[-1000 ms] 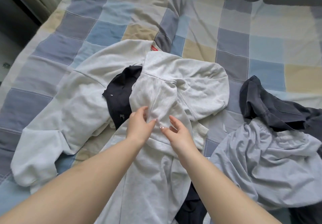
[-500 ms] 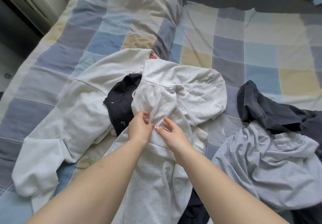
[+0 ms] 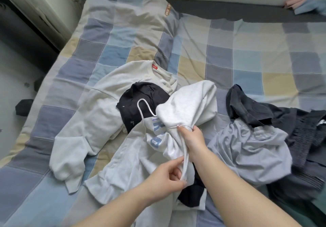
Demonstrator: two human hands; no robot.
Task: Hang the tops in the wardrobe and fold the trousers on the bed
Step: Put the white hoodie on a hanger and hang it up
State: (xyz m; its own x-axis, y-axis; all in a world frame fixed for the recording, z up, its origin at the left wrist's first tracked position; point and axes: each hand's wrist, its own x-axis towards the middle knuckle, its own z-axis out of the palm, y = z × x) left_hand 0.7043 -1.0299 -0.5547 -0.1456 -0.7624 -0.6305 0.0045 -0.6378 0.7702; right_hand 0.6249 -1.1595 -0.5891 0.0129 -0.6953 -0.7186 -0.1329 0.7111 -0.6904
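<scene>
Both hands (image 3: 193, 138) have bunched the white hoodie (image 3: 187, 106) rightward.

Soft, even daylight, fairly bright, no glare; shadows faint, mostly in clothing folds and under the forearms. Wide-angle lens bends the bed (image 3: 247, 53) edges outward. Motion blur smears the top-right corner and left edge; centre approx. sharp, colours a bit washed out.

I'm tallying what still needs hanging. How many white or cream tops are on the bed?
2. A cream sweatshirt lies spread at left; a white hoodie with blue lettering is at centre, gripped by the left hand and right hand. The pile may hide more.
</scene>
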